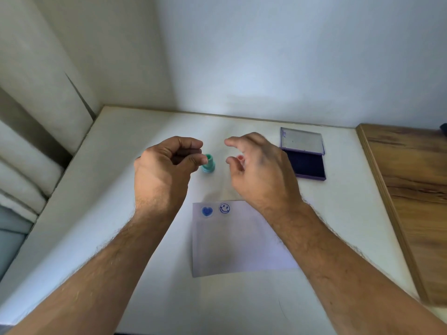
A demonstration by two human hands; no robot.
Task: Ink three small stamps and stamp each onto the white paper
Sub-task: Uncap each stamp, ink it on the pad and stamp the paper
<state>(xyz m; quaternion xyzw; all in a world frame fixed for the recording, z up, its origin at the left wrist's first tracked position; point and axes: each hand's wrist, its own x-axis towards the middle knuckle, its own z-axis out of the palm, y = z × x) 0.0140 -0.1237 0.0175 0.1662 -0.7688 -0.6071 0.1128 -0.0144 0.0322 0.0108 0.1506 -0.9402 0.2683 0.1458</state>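
Green stamp [208,163]: small, cylindrical, upright, centre of frame, just above the paper's upper edge, standing apart from it. Red stamp [240,157]: only a small red patch visible right of the green one; shape and pose cannot be told. White paper [238,238]: rectangular sheet, flat, lower centre of frame, slightly rotated. Blue heart print [207,211] near upper left corner of sheet; blue smiley print [224,208] just to its right. Ink pad [305,157]: purple case, lid open and hinged back, dark pad exposed, upper right of centre.
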